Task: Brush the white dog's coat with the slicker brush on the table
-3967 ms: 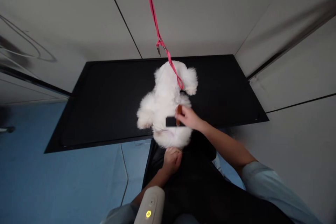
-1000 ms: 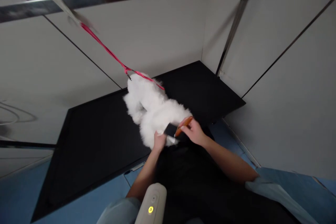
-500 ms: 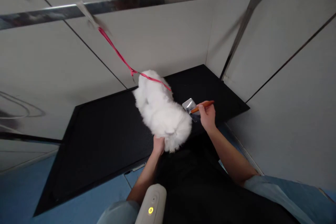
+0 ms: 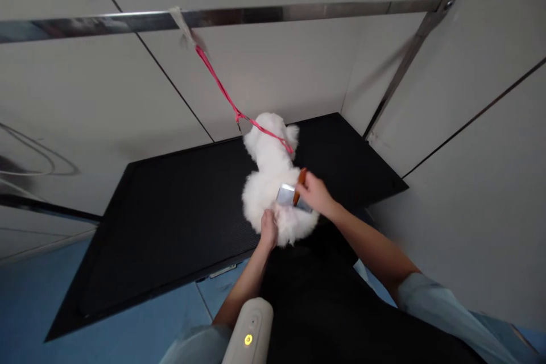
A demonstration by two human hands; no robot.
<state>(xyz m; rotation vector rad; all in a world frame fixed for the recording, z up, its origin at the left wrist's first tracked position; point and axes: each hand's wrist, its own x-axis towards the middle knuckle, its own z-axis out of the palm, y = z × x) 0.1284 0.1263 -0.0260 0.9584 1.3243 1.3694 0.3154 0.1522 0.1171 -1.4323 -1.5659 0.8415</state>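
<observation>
A fluffy white dog [image 4: 273,168] stands on a black grooming table [image 4: 191,210], its head toward the wall and its rear toward me. My right hand [image 4: 314,192] is closed round the orange-brown handle of a slicker brush [image 4: 286,194]. The brush's flat metal head lies against the fur of the dog's rump. My left hand [image 4: 268,228] is closed on the fur at the dog's rear, just left of the brush; its fingertips are partly hidden. Round the dog's neck runs a pink lead [image 4: 219,86].
The lead hangs from a metal bar [image 4: 256,15] across the table's back, held by a post [image 4: 398,74] at the right. Pale wall panels stand behind. A white device with a yellow light [image 4: 249,333] sits low in front of me, above blue flooring [image 4: 170,318].
My right hand has brought the brush leftward from beside the dog onto its rump. My left hand has moved up slightly along the rear. The dog's head and body have turned straighter.
</observation>
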